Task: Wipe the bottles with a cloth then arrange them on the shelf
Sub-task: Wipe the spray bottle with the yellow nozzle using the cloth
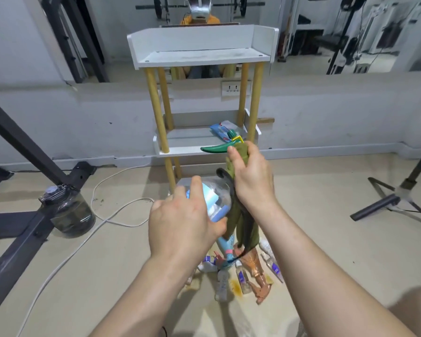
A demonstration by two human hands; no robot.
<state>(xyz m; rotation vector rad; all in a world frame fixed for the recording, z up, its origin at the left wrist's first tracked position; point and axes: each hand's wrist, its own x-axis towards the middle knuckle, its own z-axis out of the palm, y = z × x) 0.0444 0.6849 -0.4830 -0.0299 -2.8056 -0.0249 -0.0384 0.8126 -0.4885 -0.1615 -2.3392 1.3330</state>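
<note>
Here, in the head view, the clear plastic spray bottle with a pale blue label point(216, 193) is held in the air in front of the white shelf unit on wooden legs point(199, 55), above the beige floor point(107, 263). The left hand point(180, 215) has its grip curled round the bottle's rounded body, fingers spread over it. The right hand point(250, 176) has its grip closed round the olive-green cloth point(243, 222), which is bunched about the bottle's neck just under the green trigger point(214, 148); the rest of the cloth hangs loose.

The step in hand looks like wiping the neck. To do it well, the left grip should hold the body firm while the right twists the cloth round the neck. The cloth should then work down over the shoulder and label, without squeezing the trigger.

A flat blue pack point(220, 131) lies at the right end of the shelf's middle board. Several small clear bottles point(223, 280) lie on the floor below the hands, seemingly not yet wiped.
</note>
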